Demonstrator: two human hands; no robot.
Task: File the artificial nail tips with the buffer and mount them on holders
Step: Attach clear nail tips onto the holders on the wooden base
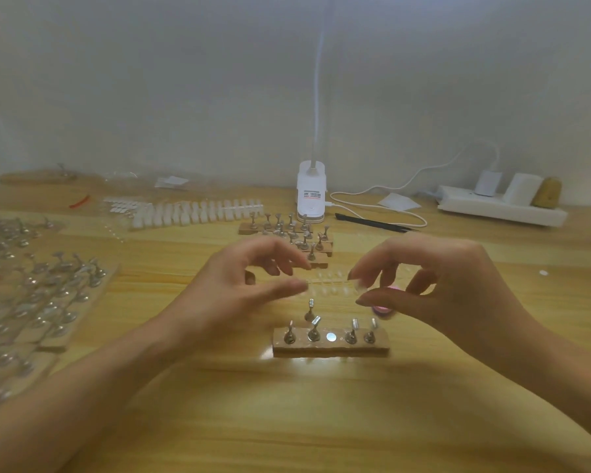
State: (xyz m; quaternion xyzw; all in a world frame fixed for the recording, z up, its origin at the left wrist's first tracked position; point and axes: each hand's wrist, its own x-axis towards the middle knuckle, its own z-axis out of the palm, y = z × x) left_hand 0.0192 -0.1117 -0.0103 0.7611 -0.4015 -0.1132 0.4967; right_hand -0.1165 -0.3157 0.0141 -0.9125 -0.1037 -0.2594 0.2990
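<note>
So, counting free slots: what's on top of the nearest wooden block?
Four upright metal holders stand on the wooden block, with one bare silver disc between them. Nothing covers its top.

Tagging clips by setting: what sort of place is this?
Probably a home or small-studio nail-craft workbench: a wooden table holding rows of clear nail tips, metal holders standing on wooden blocks, and a white desk lamp against a plain wall.

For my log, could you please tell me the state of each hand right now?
Left hand: fingers curled, blurred; grip cannot be told.
Right hand: pinches a clear nail tip.
</note>
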